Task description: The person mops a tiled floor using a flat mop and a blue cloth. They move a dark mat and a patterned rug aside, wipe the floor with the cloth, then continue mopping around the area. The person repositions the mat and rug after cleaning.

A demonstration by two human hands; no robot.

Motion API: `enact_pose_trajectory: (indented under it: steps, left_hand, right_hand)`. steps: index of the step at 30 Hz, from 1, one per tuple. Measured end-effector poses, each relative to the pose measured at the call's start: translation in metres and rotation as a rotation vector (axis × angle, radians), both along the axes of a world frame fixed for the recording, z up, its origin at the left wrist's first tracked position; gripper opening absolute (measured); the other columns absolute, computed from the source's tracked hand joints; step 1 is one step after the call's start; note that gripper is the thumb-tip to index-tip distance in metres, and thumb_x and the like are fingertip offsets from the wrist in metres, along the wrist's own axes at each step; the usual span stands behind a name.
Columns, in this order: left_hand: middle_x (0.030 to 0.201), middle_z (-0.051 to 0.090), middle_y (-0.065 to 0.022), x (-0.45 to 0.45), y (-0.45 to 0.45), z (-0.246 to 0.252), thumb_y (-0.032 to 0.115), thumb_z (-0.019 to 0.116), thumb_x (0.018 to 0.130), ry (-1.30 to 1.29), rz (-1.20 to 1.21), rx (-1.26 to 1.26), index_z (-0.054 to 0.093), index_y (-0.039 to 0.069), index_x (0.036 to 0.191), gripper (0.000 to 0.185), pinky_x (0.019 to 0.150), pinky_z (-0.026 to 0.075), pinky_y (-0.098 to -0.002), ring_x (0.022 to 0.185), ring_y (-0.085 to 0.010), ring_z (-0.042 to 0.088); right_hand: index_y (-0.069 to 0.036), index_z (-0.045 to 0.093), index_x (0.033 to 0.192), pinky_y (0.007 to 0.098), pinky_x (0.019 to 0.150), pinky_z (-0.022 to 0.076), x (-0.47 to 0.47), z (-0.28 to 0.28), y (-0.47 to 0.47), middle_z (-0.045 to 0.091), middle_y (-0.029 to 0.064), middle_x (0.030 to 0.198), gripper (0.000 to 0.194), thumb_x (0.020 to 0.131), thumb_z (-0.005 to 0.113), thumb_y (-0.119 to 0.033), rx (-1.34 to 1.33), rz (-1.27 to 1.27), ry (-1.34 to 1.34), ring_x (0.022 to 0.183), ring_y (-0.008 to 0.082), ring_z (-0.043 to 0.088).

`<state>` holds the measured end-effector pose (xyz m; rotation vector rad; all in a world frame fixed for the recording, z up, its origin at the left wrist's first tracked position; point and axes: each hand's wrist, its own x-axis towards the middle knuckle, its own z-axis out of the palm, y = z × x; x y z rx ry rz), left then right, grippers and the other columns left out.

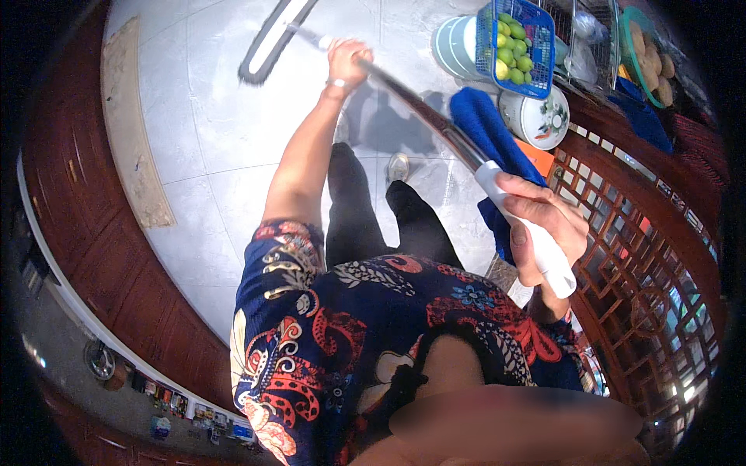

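A long-handled floor brush slants across the view. Its white head with dark bristles (274, 41) is at the top left, over the pale tile floor (227, 116). My left hand (349, 61) is wrapped around the metal pole (417, 102) near the head. At the other end, my right hand (545, 224) grips the white plastic handle (495, 180), its fingers around it. A blue cloth (492, 128) lies just behind the handle and passes beneath my right hand; whether that hand also holds it cannot be seen.
On the right stand a blue basket (542, 81) of green fruit, a pale green striped bucket (457, 46), a lidded porcelain pot (539, 119) and a wooden lattice panel (641, 279). Dark red cabinets (87, 192) curve along the left, beside a beige mat (137, 128).
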<state>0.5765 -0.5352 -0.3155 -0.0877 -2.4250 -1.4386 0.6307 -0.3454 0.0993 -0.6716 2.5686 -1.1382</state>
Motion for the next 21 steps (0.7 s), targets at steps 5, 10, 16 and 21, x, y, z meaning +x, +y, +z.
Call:
enact_pose_trajectory:
  steps: [5,10,16,21]
  left_hand:
    - [0.065,0.059,-0.0072,-0.028,0.057,0.012,0.021,0.06,0.066,-0.01,-0.351,-0.005,0.057,0.011,0.059,0.012,0.076,0.041,-0.0413,0.072,-0.0309,0.057]
    - [0.066,0.06,-0.0055,0.06,0.113,0.021,0.02,0.064,0.062,0.058,-0.297,-0.042,0.059,0.014,0.062,0.009,0.069,0.047,-0.0418,0.07,-0.0308,0.058]
    - [0.072,0.064,-0.0106,0.177,0.154,0.077,0.021,0.07,0.056,-0.461,-0.422,-0.129,0.067,0.016,0.067,0.013,0.065,0.052,-0.0435,0.073,-0.0347,0.062]
    - [0.068,0.064,-0.0153,0.229,0.148,0.112,0.019,0.066,0.058,-0.66,-0.722,-0.181,0.068,0.012,0.067,0.011,0.064,0.051,-0.047,0.068,-0.0376,0.063]
  right_hand:
    - [0.006,0.063,0.092,0.0347,0.081,0.0525,0.062,0.022,0.012,0.067,0.0257,0.101,0.02,0.084,0.059,-0.012,0.154,-0.287,-0.019,0.09,0.0302,0.068]
    - [0.006,0.06,0.094,0.0406,0.09,0.0485,0.094,0.072,0.034,0.065,0.0281,0.102,0.036,0.089,0.058,-0.03,0.111,-0.549,-0.154,0.097,0.0315,0.065]
    - [0.008,0.061,0.089,0.0395,0.088,0.0461,0.114,0.106,0.111,0.065,0.027,0.096,0.037,0.079,0.058,-0.027,0.013,-0.698,-0.309,0.093,0.0305,0.063]
    - [0.008,0.062,0.09,0.0368,0.088,0.0463,0.168,0.102,0.138,0.066,0.026,0.096,0.035,0.079,0.057,-0.025,-0.064,-0.721,-0.337,0.092,0.0279,0.063]
